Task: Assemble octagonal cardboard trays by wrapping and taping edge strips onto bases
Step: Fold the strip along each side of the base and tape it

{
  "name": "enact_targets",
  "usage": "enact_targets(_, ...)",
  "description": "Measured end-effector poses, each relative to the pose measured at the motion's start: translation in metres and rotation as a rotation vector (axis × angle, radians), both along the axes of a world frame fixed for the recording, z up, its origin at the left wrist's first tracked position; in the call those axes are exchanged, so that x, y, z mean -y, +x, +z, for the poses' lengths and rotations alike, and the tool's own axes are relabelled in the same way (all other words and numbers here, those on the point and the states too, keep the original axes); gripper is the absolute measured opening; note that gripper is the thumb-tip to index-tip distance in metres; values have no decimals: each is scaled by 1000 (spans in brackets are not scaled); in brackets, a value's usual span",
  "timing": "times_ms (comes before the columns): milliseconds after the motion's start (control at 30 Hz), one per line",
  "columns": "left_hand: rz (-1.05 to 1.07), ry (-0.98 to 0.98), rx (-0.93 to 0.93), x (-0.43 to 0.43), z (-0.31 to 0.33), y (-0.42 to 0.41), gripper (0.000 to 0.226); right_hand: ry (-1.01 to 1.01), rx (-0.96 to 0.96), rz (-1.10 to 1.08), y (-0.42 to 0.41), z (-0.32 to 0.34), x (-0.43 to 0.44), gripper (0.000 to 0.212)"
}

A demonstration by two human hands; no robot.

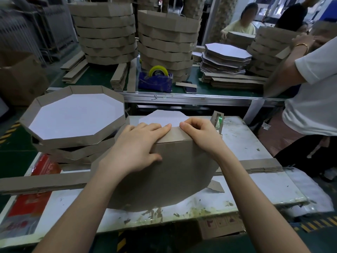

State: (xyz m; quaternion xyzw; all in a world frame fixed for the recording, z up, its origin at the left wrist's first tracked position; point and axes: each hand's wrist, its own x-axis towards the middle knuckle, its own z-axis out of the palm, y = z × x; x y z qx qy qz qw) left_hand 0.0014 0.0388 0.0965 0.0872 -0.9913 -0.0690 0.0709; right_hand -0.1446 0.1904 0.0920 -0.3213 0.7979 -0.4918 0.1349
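Cardboard tray (173, 161) stands tilted on its edge on the white, scuffed table (246, 143), brown underside facing us. We press our left hand (138, 143) flat on the edge strip (175, 133) along the top, fingers straight and together, thumb on the brown base. Our right hand (198, 134) curls its fingers and pinches the strip's end, just beside the left fingertips.

To the left a stack of finished trays (76, 114) touches our tray. Long strips (45, 179) cross the near table, and a small tape holder (218, 121) sits just right of our right hand. The right half of the table is bare.

On the far green bench (98, 77) stand tall tray stacks (107, 33), a purple tape dispenser (156, 80) and a phone (190, 88). A person in a white shirt (313, 99) stands close at the right. We cannot read the print on the red sheet (31, 201).
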Motion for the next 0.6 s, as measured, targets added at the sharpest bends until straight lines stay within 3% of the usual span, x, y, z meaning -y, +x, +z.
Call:
enact_targets(100,37,-170,-43,-22,3,-14,91,-24,-19,29,1,0,3,23)
enact_targets(167,40,-147,-55,-35,3,-26,88,-8,-34,55,-3,0,1,25)
enact_targets(267,55,-155,-108,-35,2,-32,71,68,100,121,-16,-2,-13,48)
enact_targets(333,57,-153,-143,-28,0,-26,73,167,167,178,-25,-3,-25,56)
enact_targets(433,63,-93,-193,-18,0,-13,83,284,103,246,-35,-5,-34,55)
enact_targets(600,109,172,-268,-1,-5,1,91,203,-62,268,-42,24,-28,40)
